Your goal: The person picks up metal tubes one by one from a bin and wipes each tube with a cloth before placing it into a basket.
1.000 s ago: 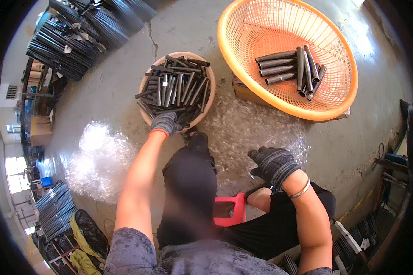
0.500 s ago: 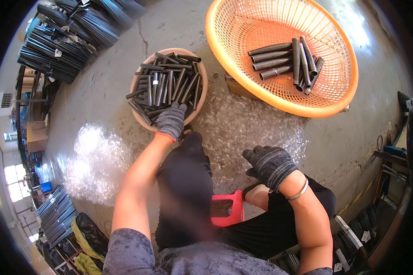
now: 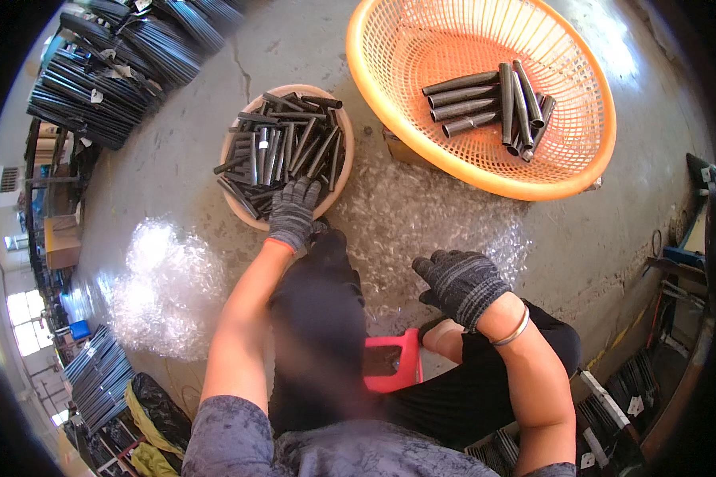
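Note:
My left hand (image 3: 293,213), in a grey striped knit glove, reaches over the near rim of a pale round basin (image 3: 344,119). Its fingers are stretched out and rest on the short dark tubes (image 3: 304,143) heaped inside; I see no tube gripped. My right hand (image 3: 465,286), gloved alike, hovers above the floor to the right, fingers loosely bent and thumb apart, holding nothing. Beyond it, a large orange lattice basket (image 3: 485,184) leans tilted, with several dark tubes (image 3: 507,103) lying crosswise in it.
A heap of clear plastic film (image 3: 171,290) lies on the floor at left, and small clear scraps (image 3: 422,215) cover the floor between my hands. A red plastic stool (image 3: 402,362) is between my legs. Bundles of long dark tubes (image 3: 95,87) are stacked far left.
My left hand's fingers have spread a little over the tubes at the basin's near side. The view has shifted slightly; my right hand stays much as it was.

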Available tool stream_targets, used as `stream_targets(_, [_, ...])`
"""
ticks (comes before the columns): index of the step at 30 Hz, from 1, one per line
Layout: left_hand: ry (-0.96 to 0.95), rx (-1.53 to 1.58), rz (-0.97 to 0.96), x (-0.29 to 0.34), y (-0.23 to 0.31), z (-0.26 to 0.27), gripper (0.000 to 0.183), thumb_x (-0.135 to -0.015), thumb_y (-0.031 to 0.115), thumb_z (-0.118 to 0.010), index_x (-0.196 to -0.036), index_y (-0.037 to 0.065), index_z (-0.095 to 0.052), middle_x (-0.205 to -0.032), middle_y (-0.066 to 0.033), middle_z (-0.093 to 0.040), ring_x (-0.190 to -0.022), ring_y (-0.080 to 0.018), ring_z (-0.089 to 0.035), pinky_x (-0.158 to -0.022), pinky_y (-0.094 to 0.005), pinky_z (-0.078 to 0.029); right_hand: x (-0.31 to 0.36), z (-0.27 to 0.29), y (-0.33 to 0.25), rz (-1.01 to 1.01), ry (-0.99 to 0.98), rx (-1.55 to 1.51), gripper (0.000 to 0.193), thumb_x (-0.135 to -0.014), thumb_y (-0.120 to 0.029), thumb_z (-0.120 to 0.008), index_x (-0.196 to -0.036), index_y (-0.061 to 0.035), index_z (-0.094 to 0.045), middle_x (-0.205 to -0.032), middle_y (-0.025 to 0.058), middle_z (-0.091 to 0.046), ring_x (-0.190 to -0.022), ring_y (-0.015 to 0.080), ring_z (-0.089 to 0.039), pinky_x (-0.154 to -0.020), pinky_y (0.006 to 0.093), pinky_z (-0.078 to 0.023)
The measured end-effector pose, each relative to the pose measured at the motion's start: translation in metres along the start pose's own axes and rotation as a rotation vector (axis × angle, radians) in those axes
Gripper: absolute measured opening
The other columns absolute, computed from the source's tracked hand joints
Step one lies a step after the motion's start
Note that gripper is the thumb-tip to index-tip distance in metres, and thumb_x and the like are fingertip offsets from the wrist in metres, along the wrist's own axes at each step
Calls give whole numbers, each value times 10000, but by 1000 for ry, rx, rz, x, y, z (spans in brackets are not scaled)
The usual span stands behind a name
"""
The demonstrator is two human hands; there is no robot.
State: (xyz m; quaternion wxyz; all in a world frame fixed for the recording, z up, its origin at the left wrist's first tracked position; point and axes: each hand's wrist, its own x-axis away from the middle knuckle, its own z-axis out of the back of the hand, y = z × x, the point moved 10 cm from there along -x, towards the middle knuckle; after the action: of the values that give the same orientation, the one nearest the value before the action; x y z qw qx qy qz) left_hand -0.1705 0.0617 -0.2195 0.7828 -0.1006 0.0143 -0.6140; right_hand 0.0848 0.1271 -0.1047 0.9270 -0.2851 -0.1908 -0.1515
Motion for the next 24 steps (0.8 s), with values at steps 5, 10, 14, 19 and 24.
stream_targets(5, [202,265,68,26,-31,42,716,-628,371,-775,-1220,69,-510,-1171,-159,-534,-1123,-333,-478,-987,-457,-347,3,7,-2,20,60,10,420,-773,-296,-654,-1137,-108,-563,-931,126,-617,-862,319,-620,-721,425,-499])
stream_targets(10, [259,406,197,34,-58,67,561,-689,282,-762,-1131,21,-537,-1071,-191,-556,-1002,-360,-533,-911,-441,-416,3,14,-9,11,26,-12,397,-774,-286,-655,-1113,-101,-565,-943,134,-617,-882,321,-619,-734,429,-496])
stream_targets(14, [361,409,22,-6,-22,157,478,-739,244,-718,-1118,20,-534,-1064,-181,-554,-982,-352,-536,-891,-424,-432,7,16,-7,15,79,-18,359,-779,-275,-656,-1075,-96,-563,-955,141,-617,-906,322,-618,-749,430,-493])
stream_targets(19, [435,458,-380,-68,87,274,382,-746,213,-699,-1057,27,-576,-1008,-156,-593,-954,-334,-562,-872,-416,-447,11,20,4,-40,34,-27,356,-782,-279,-658,-1072,-96,-561,-957,141,-618,-917,322,-616,-759,432,-490])
stream_targets(24, [230,373,-569,-130,198,304,246,-779,181,-667,-990,64,-621,-907,-118,-610,-880,-307,-602,-787,-421,-481,15,21,14,-58,76,-41,355,-775,-282,-663,-1064,-97,-575,-965,140,-622,-920,312,-617,-768,421,-493])
